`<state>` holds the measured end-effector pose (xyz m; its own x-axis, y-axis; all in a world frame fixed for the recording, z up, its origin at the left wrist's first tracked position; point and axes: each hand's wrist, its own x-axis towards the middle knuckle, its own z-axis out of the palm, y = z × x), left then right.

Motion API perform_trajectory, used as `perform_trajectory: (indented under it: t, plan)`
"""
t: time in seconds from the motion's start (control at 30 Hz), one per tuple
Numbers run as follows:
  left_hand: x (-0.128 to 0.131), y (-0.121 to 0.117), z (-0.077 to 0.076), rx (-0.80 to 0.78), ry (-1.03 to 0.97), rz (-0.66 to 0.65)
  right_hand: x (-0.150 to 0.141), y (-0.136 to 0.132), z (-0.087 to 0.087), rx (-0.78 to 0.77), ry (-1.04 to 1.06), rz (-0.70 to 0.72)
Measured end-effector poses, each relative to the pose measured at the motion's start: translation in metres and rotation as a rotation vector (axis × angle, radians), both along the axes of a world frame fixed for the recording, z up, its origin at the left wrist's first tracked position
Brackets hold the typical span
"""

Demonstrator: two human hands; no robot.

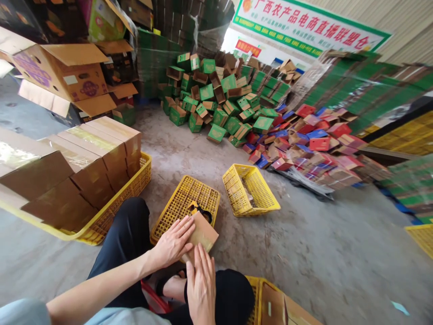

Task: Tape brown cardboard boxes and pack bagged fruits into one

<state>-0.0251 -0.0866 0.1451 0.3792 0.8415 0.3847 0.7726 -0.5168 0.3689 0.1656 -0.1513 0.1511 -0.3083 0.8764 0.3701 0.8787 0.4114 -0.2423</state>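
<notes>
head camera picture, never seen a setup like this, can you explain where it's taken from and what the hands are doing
There is no machine here. A camera worn on a person's head looks forward and down, so this single picture is roughly their own view. The left hand and right hand are bare, with fingers laid flat against a small cardboard box. Just beyond, a yellow and black tool, perhaps a tape dispenser, lies on a yellow crate that looks upside down. A long crate on the left holds bigger cardboard boxes. Farther off, green boxes are heaped on the floor.
</notes>
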Motion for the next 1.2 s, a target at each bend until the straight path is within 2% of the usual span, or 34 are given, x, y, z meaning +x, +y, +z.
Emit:
perform_trajectory:
  t: [0.23,0.43,0.73,0.83,1.07,1.2]
  plan:
    - [-0.003,-0.001,0.002,-0.042,0.031,-0.131,-0.001,0.029,0.001,0.036,-0.005,-0.033]
    - [-0.003,-0.003,0.000,-0.053,0.014,-0.151,-0.002,0.042,0.001,0.013,0.070,-0.070]
    - [0.000,-0.011,0.003,-0.016,0.029,-0.137,0.007,0.066,0.016,-0.103,0.194,0.006]
    - [0.003,-0.017,0.003,-0.006,0.058,-0.115,0.011,0.055,0.016,-0.163,0.185,0.025]
    - [0.011,-0.020,0.008,-0.008,0.060,-0.044,0.024,-0.005,-0.005,-0.161,0.176,-0.012]
    - [0.018,-0.011,0.010,-0.020,0.040,-0.051,0.022,-0.010,-0.009,-0.142,0.220,-0.039]
